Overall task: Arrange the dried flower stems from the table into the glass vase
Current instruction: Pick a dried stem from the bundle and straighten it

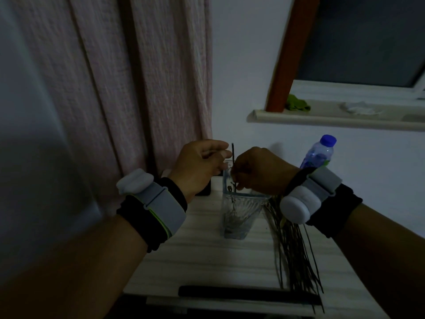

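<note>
Stem (233, 155) partly behind right fingers (239, 171)

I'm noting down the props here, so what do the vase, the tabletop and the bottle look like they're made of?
The vase looks like clear ribbed glass: stems show through its walls. The tabletop looks like pale wood-grain laminate or painted wood, streaked and matte; which one is unclear. The bottle looks like thin clear plastic with a blue plastic cap.
</note>
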Demonstrator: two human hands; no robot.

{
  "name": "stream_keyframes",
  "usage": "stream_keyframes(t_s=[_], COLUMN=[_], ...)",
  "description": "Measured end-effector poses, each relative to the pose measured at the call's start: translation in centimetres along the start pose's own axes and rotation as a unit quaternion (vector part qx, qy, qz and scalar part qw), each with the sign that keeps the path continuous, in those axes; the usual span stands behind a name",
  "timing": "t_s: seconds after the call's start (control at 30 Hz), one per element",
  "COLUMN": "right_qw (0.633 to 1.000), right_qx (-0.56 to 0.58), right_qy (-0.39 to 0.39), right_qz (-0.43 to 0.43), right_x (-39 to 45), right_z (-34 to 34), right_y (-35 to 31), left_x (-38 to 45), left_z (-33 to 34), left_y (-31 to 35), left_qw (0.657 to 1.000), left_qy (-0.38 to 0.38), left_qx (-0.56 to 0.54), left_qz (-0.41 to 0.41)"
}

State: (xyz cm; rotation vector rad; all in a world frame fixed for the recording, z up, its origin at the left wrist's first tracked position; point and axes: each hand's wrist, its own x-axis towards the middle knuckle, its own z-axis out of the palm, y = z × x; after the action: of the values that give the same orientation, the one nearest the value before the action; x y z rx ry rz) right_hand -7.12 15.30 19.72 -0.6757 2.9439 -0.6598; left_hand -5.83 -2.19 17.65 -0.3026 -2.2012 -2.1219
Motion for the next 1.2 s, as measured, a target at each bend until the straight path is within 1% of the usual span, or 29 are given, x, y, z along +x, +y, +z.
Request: stream_keyframes(t_s=[0.27,0.47,0.57,0.7,0.9,0.97,1.1,1.2], right_qw=[0.997,0.999,1.000,0.999,0.990,0.986,0.974,0.962], right_qx=[-0.065,-0.050,-0.024,0.005,0.012,0.028,0.055,0.066], right_qy=[-0.026,-0.011,0.002,0.043,0.134,0.153,0.213,0.258], right_qz=[-0.014,-0.016,-0.011,-0.013,-0.052,-0.057,-0.058,-0.058], right_x=[0.4,-0.1,-0.2,-0.5,-1.4,-1.6,-2.3,-3.0], right_z=[0.4,0.3,0.2,-0.4,-1.4,-1.6,-2.1,-2.7], right_y=[0.1,-0.3,-0.1,-0.3,-0.8,-0.9,-1.0,-0.7], left_x=[-0.4,-0.5,-0.6,-0.6,-0.9,-1.1,-1.7,-1.8], left_z=[-0.5,-0.5,-0.3,-0.1,0.3,0.5,0.7,0.8], left_y=[-0.8,-0.8,-0.7,-0.3,0.5,0.8,1.5,1.8], left_qw=[1.000,0.999,0.999,0.999,0.998,0.999,0.999,0.997], left_qy=[0.018,0.020,0.019,0.022,0.041,0.040,0.038,0.060], left_qx=[-0.009,-0.020,-0.021,-0.026,-0.036,-0.035,-0.026,-0.039], left_qz=[-0.022,-0.031,-0.034,-0.029,-0.011,-0.002,0.018,0.018])
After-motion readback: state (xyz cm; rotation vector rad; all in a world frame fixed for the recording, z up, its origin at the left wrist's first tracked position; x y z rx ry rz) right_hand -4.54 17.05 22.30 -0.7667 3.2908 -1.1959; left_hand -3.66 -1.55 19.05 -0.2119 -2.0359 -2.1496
